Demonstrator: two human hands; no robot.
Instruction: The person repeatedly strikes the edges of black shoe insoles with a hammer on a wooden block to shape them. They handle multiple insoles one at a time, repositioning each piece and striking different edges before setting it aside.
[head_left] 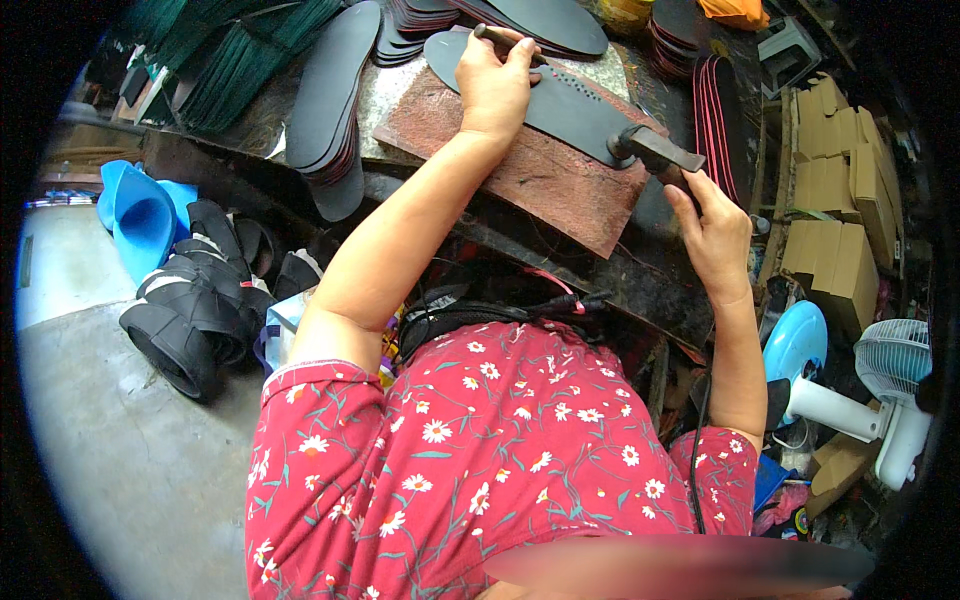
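Editor: What is the picture showing at upper centre?

Photographer: A flat, dark grey, foot-shaped sole (565, 113) is lying across a rectangular reddish-brown board (560, 190) on a dark, worn bench (245, 130). The left hand (497, 88) is covering part of it, its fingers clamping a slim dark rod-shaped tool (495, 37).

Editor: And the right hand (718, 235)?

Photographer: Its fingers are closing around the handle of a dark metal-headed hammer (660, 150), whose head is hanging over the sole's lower-right end; whether they are touching, I cannot tell.

Editor: How far along is it?

Photographer: Partway, I'm judging. Small dots, apparently punched holes, are lining the upper edge; both visible ends are looking plain. The left hand is hiding whether the pattern is complete. Dark stacked soles (335, 95) at upper left are showing no dots on top, so they are seemingly waiting.
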